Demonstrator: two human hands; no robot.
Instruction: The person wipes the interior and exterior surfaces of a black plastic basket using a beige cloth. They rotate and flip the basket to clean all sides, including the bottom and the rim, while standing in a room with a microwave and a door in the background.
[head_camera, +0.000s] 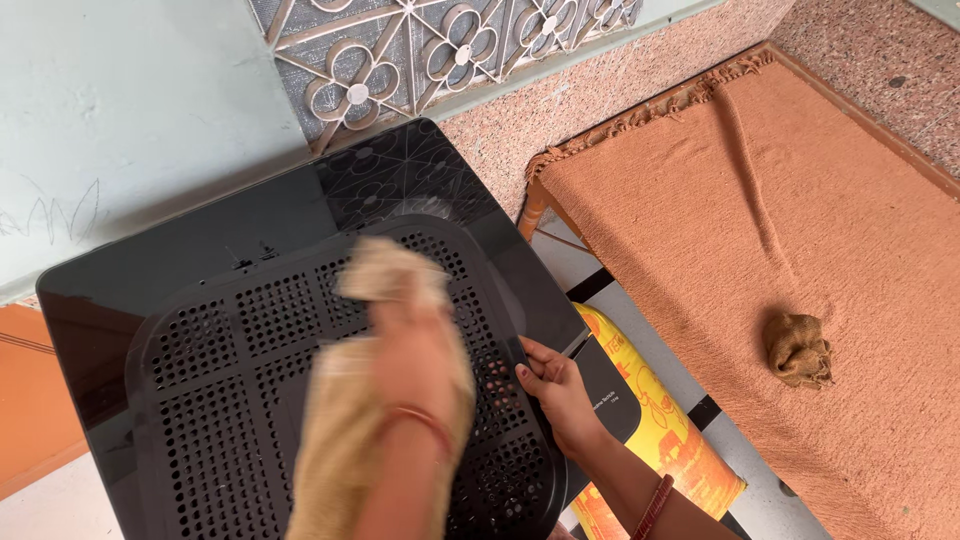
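A glossy black appliance top (200, 250) fills the lower left, with a black perforated grille panel (230, 400) set into it. My left hand (415, 360) is blurred with motion over the grille and holds a beige cloth (385, 270) pressed against the panel. More of the cloth hangs down along my forearm. My right hand (555, 390) grips the right edge of the grille panel, its fingers curled over the rim. Both wrists wear a reddish bangle.
An orange woven mat (800, 200) covers a cot to the right, with a crumpled brown rag (797, 348) lying on it. A yellow printed sack (660, 420) sits between appliance and cot. Behind are a pale green wall (120, 120) and an ornamental metal grille (400, 50).
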